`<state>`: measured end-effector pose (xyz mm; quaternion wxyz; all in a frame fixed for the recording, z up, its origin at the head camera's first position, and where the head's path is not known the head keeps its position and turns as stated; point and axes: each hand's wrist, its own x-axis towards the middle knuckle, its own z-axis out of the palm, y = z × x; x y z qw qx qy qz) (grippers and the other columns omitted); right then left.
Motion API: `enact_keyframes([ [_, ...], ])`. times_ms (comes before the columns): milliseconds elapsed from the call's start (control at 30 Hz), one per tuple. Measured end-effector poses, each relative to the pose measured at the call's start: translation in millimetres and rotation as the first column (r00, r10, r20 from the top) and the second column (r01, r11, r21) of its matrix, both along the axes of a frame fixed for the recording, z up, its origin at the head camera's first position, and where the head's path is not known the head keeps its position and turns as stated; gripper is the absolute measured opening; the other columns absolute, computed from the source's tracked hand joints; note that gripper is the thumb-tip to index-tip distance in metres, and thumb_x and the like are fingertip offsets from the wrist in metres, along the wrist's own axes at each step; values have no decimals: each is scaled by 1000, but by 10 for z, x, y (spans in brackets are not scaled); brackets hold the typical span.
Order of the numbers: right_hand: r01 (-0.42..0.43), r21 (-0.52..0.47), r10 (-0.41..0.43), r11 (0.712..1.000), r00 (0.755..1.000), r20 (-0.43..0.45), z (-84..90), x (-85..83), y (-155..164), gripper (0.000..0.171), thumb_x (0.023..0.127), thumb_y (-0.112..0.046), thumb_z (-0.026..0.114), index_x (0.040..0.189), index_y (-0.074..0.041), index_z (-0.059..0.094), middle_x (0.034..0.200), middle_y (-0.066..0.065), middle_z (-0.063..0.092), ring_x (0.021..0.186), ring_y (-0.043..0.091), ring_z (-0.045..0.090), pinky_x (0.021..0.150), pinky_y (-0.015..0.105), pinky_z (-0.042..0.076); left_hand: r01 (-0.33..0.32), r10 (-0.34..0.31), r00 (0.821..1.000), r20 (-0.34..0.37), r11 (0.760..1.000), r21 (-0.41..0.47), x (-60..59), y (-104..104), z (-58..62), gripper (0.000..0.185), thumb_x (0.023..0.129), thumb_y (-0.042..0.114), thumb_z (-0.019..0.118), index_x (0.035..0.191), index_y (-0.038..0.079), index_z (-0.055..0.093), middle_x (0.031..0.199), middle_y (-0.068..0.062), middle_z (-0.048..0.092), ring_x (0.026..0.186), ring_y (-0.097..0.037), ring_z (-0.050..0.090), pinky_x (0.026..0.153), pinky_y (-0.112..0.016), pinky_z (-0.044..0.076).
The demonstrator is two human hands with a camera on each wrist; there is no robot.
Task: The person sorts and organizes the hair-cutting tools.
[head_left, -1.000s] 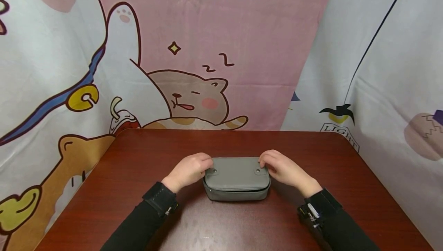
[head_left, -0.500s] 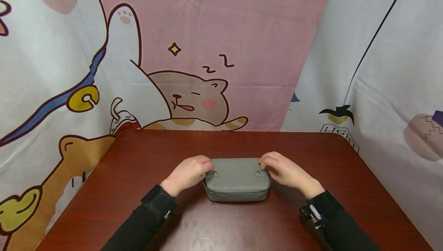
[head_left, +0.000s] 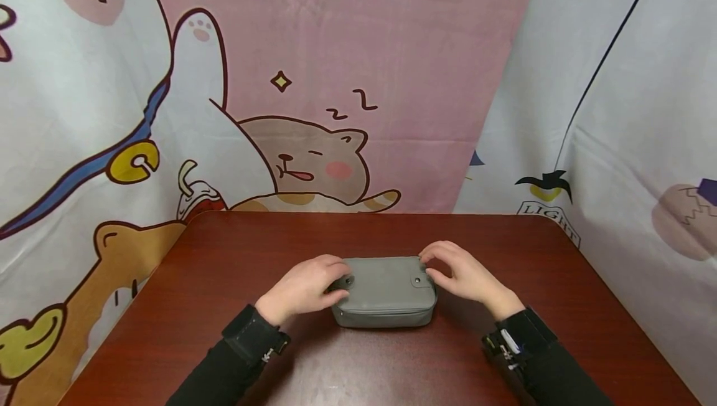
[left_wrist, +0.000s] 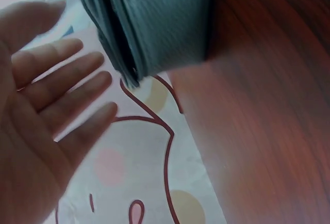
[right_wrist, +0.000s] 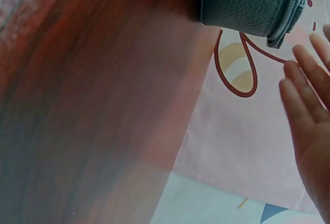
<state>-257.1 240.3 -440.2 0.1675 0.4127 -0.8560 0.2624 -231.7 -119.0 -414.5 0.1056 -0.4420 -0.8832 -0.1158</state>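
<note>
A grey-green leather zip case (head_left: 386,284) lies on the table, its lid down with a snap stud near each side. In the left wrist view the case's end (left_wrist: 170,22) shows a dark gap along the zip line. My left hand (head_left: 305,287) is at the case's left end, thumb and fingers spread apart over its corner. In the left wrist view its fingers extend loosely beside the case. At the far right corner is my right hand (head_left: 462,272), fingers lightly bent. The right wrist view shows its fingers nearly straight, with a silver zip (right_wrist: 294,7) along the case's end.
A dark red wooden table (head_left: 224,250) lies under the case. Behind it hangs a cloth (head_left: 426,51) with cartoon animals in pink and white. Both wrists carry black bands over dark sleeves (head_left: 224,350).
The case's lid has come down, narrowing the gap at its front. My left hand has let go of the left edge and spread its thumb away; the right fingers have loosened from the corner.
</note>
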Motion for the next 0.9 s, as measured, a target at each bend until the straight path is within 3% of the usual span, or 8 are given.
enact_keyframes([
  [133,43,11,-43,999,997,57,21,3,-9,26,88,-14,76,112,-8,67,118,3,64,114,21,56,96,47,45,-41,47,995,92,997,-61,49,57,32,75,79,51,80,136,8,57,134,-7,56,122,-21,53,97,-38,47],
  [333,82,32,-86,996,985,148,-1,11,-46,42,90,-23,74,125,-3,63,124,6,62,118,26,55,98,52,44,-59,76,987,142,991,-119,55,118,-20,109,64,58,88,149,8,41,150,-12,42,140,-31,36,109,-47,35],
  [600,109,84,-125,991,966,227,-66,-1,-128,53,94,-32,69,134,0,57,131,13,59,122,31,55,98,53,44,-79,102,979,174,988,-133,13,186,-64,120,59,55,92,152,6,35,155,-19,35,143,-35,30,110,-50,32],
  [900,109,118,-135,987,961,242,-126,-42,-162,53,95,-32,67,136,1,56,133,14,58,122,31,55,99,51,44,-109,142,967,213,981,-159,-28,241,-57,121,57,48,95,152,4,35,153,-16,36,141,-31,33,105,-44,41],
])
